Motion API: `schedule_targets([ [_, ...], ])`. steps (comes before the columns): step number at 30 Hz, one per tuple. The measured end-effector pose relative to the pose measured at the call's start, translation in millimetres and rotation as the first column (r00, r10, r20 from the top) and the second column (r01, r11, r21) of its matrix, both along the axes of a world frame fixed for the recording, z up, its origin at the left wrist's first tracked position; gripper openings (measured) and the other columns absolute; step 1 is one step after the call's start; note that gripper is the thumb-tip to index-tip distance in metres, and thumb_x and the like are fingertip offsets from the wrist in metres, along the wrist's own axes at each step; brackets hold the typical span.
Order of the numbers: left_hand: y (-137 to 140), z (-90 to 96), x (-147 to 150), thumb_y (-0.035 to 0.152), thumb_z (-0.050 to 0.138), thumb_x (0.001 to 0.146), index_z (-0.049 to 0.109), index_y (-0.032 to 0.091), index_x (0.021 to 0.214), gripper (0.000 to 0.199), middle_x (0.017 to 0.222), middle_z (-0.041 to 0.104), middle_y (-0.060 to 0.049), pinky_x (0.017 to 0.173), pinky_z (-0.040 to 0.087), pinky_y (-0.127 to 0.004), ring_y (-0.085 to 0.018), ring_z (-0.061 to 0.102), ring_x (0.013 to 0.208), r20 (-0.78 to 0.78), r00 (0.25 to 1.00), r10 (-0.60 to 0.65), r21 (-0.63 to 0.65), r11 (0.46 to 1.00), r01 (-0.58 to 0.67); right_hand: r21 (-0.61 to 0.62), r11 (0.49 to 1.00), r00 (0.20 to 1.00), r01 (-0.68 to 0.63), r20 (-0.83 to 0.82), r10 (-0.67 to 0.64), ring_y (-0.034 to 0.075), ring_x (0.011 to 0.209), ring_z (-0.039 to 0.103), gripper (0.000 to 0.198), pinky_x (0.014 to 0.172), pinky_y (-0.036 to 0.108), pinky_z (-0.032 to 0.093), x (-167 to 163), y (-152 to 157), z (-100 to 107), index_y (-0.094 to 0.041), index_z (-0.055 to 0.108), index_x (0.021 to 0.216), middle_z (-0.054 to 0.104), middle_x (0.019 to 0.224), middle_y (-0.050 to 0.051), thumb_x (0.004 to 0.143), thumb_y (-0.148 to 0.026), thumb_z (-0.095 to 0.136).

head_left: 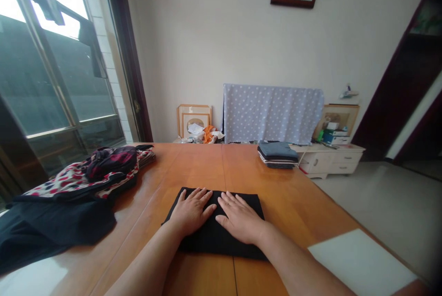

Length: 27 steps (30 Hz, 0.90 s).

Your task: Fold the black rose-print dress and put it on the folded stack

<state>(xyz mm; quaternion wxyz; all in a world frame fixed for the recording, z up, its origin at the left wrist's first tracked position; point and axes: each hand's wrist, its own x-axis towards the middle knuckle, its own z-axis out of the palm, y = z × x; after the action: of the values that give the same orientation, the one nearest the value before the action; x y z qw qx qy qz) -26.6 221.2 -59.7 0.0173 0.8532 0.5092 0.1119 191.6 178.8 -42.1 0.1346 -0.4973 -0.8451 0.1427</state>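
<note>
A black folded garment (221,240) lies flat on the wooden table (193,167) in front of me; what kind of garment it is, I cannot tell. My left hand (193,211) rests palm down on its left half, fingers spread. On the right half lies my right hand (240,217), also palm down with its fingers stretched out. The two thumbs point toward each other and are slightly apart. Neither hand grips the cloth.
Loose clothes (90,185), some dark and some dotted, are heaped along the table's left side. A stack of folded clothes (278,154) sits at the far right. A pale sheet (361,261) lies near the right edge. Behind stands a white cabinet (331,162).
</note>
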Motion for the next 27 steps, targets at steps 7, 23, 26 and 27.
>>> schedule_targets([
  [7,6,-2.3,-4,0.077,0.027,0.091,0.046,0.032,0.148,0.076,0.156,0.041,-0.005,0.119,0.016,-0.056,-0.030,0.029,0.148,-0.009,0.999,0.046,0.010,0.999,-0.046,-0.072,0.990,0.986,0.123,0.118,-0.114,0.028,0.153,0.006,0.094,0.123,0.047,0.002,10,1,-2,-0.013,0.020,0.159,0.010,0.165,0.012,0.091,-0.078,0.018],
  [23,11,-10.9,-9,0.080,0.026,0.088,0.043,0.029,0.150,0.081,0.158,0.039,-0.007,0.120,0.010,-0.055,-0.032,0.027,0.148,0.029,0.999,0.022,0.002,1.000,-0.022,-0.065,0.976,0.967,0.205,0.164,-0.193,0.027,0.154,-0.002,0.090,0.122,0.048,-0.004,44,-37,0,-0.025,0.013,0.160,0.004,0.167,0.007,0.089,-0.079,0.026],
  [26,10,-9.0,-9,0.081,0.026,0.088,0.044,0.029,0.149,0.082,0.158,0.039,-0.008,0.119,0.011,-0.055,-0.032,0.026,0.148,0.045,0.998,0.031,-0.013,0.999,-0.031,-0.076,0.967,0.959,0.242,0.170,-0.227,0.027,0.154,0.001,0.086,0.121,0.051,-0.006,60,-44,-3,-0.026,0.012,0.160,0.008,0.167,0.006,0.091,-0.076,0.028],
  [27,9,-8.2,-9,0.081,0.026,0.088,0.045,0.029,0.148,0.082,0.158,0.039,-0.008,0.119,0.012,-0.055,-0.032,0.026,0.148,0.051,0.998,0.031,-0.015,0.999,-0.030,-0.080,0.963,0.956,0.257,0.166,-0.242,0.027,0.154,0.002,0.085,0.121,0.051,-0.005,66,-45,-4,-0.027,0.015,0.160,0.010,0.166,0.005,0.091,-0.075,0.030],
])
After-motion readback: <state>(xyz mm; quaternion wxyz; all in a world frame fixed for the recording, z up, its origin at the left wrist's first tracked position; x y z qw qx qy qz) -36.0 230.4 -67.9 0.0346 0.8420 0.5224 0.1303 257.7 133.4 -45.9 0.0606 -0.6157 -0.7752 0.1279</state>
